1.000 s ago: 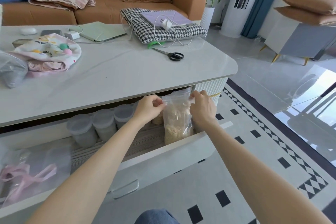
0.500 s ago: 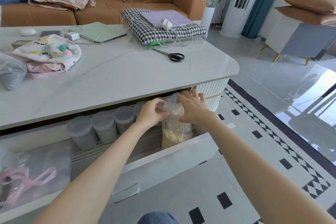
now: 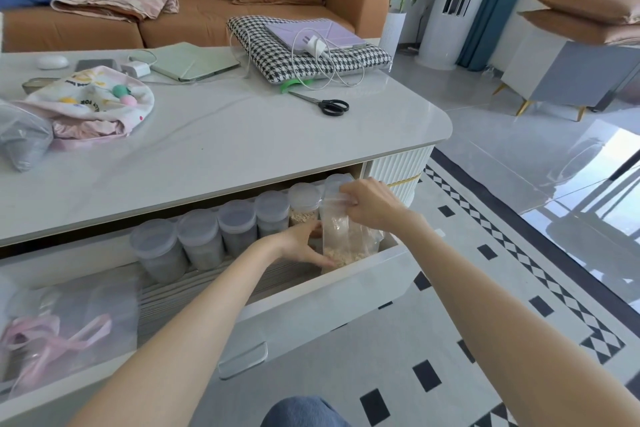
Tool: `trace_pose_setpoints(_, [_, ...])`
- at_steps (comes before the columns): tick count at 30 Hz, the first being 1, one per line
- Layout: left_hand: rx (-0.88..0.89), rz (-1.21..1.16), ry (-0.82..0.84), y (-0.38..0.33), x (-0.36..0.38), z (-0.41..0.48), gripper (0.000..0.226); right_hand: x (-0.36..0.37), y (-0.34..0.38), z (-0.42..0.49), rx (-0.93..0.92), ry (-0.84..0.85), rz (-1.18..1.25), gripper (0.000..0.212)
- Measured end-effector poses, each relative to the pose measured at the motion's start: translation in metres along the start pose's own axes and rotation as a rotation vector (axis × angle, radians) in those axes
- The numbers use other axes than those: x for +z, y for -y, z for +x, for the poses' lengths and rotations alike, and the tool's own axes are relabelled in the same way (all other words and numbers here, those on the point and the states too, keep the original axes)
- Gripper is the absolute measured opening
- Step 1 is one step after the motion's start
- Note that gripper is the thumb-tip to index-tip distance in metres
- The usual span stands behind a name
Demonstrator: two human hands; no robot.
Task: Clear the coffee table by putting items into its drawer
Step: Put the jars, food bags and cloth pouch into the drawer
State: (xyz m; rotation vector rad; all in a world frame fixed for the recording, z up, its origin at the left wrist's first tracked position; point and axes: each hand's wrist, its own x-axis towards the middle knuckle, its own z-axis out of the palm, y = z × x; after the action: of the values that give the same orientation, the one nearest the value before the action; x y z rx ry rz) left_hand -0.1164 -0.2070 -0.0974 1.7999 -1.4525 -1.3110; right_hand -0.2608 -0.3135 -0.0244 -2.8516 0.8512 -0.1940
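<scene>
Stowing step in hand: settling a clear zip bag (image 3: 341, 239) upright in the near right corner of the open drawer (image 3: 311, 305), below the top of the coffee table (image 3: 242, 156). Pinching the bag's sealed top edge with the right hand (image 3: 372, 206), fingers curled and bunched on the plastic. Steadying the bag's lower left side with the left hand (image 3: 299, 246), fingers pressed together and nearly straight against it; thumb position unclear.

Probably called for next: letting go gently, checking for a stable lean against the drawer wall, then reaching up to the tabletop for the things not yet stowed: scissors (image 3: 327, 105), houndstooth sleeve (image 3: 277, 55) with a charger cable (image 3: 317, 45) on top, printed cloth pouch (image 3: 93, 97), grey bag (image 3: 20, 142) at the left edge.

Inside the zip bag: pale oat-like flakes, filling only the bottom. Along the drawer's far side, left of the bag: a row of clear lidded jars (image 3: 201, 243), mostly with dark grey contents, one jar (image 3: 304, 208) near the bag with pale flakes. At the drawer's near left: a frosted bag (image 3: 69, 329) holding something pink, ribbon-like.
</scene>
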Motion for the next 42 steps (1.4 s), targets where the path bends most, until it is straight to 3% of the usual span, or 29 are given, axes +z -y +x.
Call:
trace_pose_setpoints(4, [-0.045,-0.28,0.105,0.007,-0.001,0.0,0.11,-0.004,-0.002,0.001,0.096,-0.028,0.167,0.029])
trace_pose_setpoints(9, [-0.115,-0.051,0.085,0.013,0.0,0.002,0.115,0.012,0.007,0.012,0.161,-0.034,0.152,0.025])
trace_pose_setpoints(11, [-0.158,-0.128,0.076,0.017,0.004,0.004,0.096,0.02,0.011,0.016,0.161,-0.028,0.082,0.013])
trace_pose_setpoints(14, [-0.202,-0.269,0.127,0.013,0.01,0.005,0.054,0.033,0.007,0.019,0.182,-0.138,-0.001,0.033])
trace_pose_setpoints(18, [-0.259,-0.356,0.107,0.005,0.017,0.01,0.055,0.039,0.005,0.018,0.226,-0.335,0.109,0.032])
trace_pose_setpoints(21, [-0.29,-0.265,0.051,-0.008,0.023,0.009,0.056,0.044,0.004,0.009,0.247,-0.149,0.162,0.014])
trace_pose_setpoints(24, [-0.316,-0.126,-0.026,-0.008,0.021,0.01,0.063,0.045,0.004,0.005,0.285,0.023,0.154,0.015])
trace_pose_setpoints(28, [-0.289,-0.269,-0.173,0.001,0.01,0.005,0.048,0.036,0.006,0.003,0.262,0.086,0.125,0.03])
trace_pose_setpoints(31, [-0.24,-0.456,-0.274,0.003,0.0,0.0,0.048,0.031,0.006,-0.003,0.196,0.113,0.091,0.052])
trace_pose_setpoints(33, [-0.237,-0.428,-0.316,0.002,0.002,0.0,0.045,0.033,0.005,-0.005,0.177,0.204,0.102,0.068])
trace_pose_setpoints(36, [-0.253,-0.307,-0.305,-0.004,0.013,0.001,0.038,0.035,0.0,-0.004,0.195,0.293,0.119,0.077])
trace_pose_setpoints(42, [-0.282,-0.163,-0.206,-0.009,0.011,-0.006,0.039,0.032,0.0,-0.004,0.228,0.35,0.147,0.074])
